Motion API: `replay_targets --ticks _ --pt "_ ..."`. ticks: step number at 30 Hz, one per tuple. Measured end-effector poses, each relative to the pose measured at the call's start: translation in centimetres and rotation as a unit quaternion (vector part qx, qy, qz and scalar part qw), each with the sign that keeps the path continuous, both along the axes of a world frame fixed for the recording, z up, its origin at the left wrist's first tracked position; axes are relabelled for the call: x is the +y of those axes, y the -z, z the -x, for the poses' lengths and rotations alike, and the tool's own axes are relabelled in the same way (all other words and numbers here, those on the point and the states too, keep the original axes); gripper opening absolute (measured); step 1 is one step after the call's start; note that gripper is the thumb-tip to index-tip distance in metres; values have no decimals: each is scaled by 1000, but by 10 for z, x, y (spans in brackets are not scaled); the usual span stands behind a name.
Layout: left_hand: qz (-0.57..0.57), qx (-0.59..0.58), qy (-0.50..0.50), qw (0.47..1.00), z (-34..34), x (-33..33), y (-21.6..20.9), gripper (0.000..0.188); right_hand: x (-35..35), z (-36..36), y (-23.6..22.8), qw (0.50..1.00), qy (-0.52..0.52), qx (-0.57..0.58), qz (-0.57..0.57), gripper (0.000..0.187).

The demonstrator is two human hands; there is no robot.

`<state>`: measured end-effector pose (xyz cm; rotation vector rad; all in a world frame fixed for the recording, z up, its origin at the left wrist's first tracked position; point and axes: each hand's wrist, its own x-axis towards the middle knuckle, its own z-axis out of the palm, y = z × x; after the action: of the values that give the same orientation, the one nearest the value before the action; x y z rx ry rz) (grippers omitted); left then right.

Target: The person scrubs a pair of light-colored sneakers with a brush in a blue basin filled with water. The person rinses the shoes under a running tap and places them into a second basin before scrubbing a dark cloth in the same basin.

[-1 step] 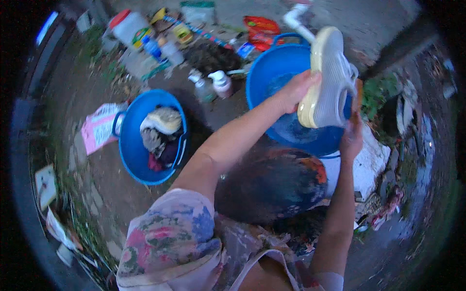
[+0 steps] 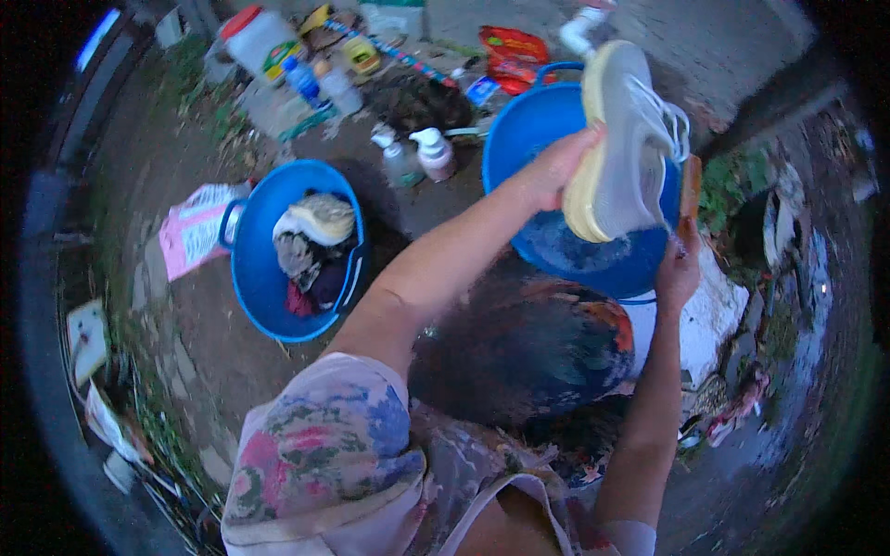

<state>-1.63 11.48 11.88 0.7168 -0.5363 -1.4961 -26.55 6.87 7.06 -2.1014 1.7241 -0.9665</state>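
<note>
The main risk, as I judge it, is the shoe (image 2: pixel 626 148) twisting or slipping from a one-handed hold; wet, slick rubber or a hard push from the right side would be the likely cause, and a drop would probably splash into the large blue basin (image 2: pixel 505 139) at upper right centre; the loose laces (image 2: pixel 669 120) could also snag on the wooden brush (image 2: pixel 690 188).

The shoe is in the upper right of the frame, toe up and tilted, held above the basin; the left hand (image 2: pixel 561 171) pinches it at the pale sole's left edge, about midway along, so toe and heel both project past the grip; some of its fingers are hidden behind the shoe; the right hand (image 2: pixel 679 273), lower right of the shoe, is closed around the brush; whether bristles touch the shoe, I cannot tell.
</note>
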Motion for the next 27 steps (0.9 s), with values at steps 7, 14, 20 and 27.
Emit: replay_targets --ticks 7,14,20,27 --pt "-87 -19 -115 989 -123 145 2 82 -4 5 5 995 -16 66 76 45" --pt "-235 29 -415 879 -281 330 127 46 -3 -7 -8 994 19 103 -9 46" --pt "-396 17 -341 853 -309 311 126 52 -6 5 -5 994 21 110 -3 47" --pt "-369 -821 -80 427 -366 285 55 42 -1 -13 -18 992 28 105 -63 46"
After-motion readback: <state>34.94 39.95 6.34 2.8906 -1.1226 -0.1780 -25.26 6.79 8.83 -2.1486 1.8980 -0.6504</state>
